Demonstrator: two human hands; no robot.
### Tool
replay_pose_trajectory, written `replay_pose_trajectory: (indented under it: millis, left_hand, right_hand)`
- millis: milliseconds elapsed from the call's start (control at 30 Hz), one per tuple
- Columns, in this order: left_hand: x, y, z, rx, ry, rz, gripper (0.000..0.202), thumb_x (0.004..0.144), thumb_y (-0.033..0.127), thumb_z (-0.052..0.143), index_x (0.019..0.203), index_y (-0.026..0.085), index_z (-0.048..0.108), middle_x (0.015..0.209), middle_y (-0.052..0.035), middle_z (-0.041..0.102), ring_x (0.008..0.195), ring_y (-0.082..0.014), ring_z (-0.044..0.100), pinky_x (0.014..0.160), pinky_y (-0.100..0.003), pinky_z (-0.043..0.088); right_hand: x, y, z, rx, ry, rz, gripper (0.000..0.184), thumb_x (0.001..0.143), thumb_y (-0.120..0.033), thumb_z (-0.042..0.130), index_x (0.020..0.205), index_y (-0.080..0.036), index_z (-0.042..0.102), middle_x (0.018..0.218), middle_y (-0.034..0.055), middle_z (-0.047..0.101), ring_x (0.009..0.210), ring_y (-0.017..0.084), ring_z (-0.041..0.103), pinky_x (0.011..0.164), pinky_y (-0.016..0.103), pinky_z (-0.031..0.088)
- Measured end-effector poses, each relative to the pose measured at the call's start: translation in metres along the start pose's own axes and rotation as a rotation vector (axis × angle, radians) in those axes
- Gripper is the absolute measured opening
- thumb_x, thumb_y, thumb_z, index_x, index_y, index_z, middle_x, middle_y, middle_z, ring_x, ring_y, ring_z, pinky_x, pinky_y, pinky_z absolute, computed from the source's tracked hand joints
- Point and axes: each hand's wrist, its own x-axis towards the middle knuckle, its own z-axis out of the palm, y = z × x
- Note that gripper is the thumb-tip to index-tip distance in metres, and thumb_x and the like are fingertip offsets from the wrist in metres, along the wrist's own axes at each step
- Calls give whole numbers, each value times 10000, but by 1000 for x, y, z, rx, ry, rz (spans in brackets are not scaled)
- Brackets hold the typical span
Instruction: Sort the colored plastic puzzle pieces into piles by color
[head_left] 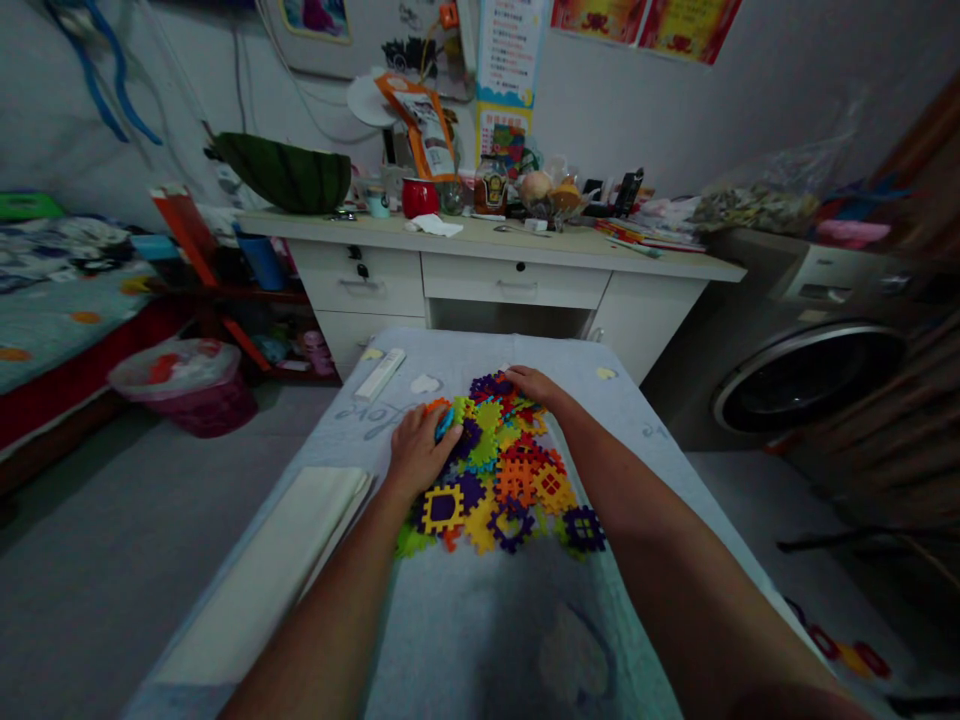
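Table (480, 620) w/ pale blue cloth, seen from its near edge. Pile of plastic pieces (517, 480) (notched rims; purple, yellow, orange, green, red) lies mid-width, toward the far edge. L hand (416, 450) rests at the pile's left side, thumb apart from fingers, a blue piece (445, 424) btw. them. R hand (531, 384) reaches the pile's far right, palm down, fingers over the pieces. Whether either hand pinches anything can't be told: too small & dim. White bar (380, 374) nr. far L corner; flat white item (285, 540) along L edge.
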Motion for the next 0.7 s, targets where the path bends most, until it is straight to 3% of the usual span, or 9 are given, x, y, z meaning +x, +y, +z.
replay_pose_trajectory:
  millis: [133,233,300,433,567,700]
  left_hand:
    - [0,0,0,-29,13,-23,479,927,506,428,1325,257,523,1314,-99,546,1260,-284,469,1054,-480,377]
    - [0,-2,2,-55,22,-51,478,930,498,427,1329,251,520,1344,-107,530,1294,-283,449,1082,-484,355]
    - [1,-4,4,-80,21,-55,477,931,497,423,1320,241,526,1352,-112,526,1307,-285,440,1094,-495,344]
    - [3,-7,6,-205,74,-12,505,914,503,450,1335,227,491,1357,-112,526,1305,-270,450,1117,-479,341]
    - [3,-6,5,-337,113,10,595,904,514,468,1408,207,390,1416,-128,465,1352,-261,415,1142,-452,331]
    - [2,-4,4,-410,82,41,587,911,516,470,1410,219,385,1444,-119,427,1380,-250,385,1169,-443,299]
  right_hand:
    - [-13,-10,4,-24,-78,89,205,705,-421,715,810,-245,722,861,4,717,873,221,640,890,381,479]
    - [-34,-18,2,69,-124,143,344,691,-405,727,994,-242,708,878,7,704,787,210,635,791,377,510]
    - [-48,-25,0,117,-142,108,421,676,-390,746,1066,-243,687,939,9,702,840,210,635,814,374,510]
    - [-66,-39,-4,181,-191,-7,399,705,-394,732,1073,-247,689,1042,11,698,974,210,623,889,365,493]
    - [-55,-43,-3,127,-108,-54,311,794,-432,634,1008,-217,704,943,26,711,911,204,637,878,365,492]
    - [-23,-36,4,-114,3,-32,287,866,-356,511,932,-168,717,941,53,711,931,212,633,909,358,472]
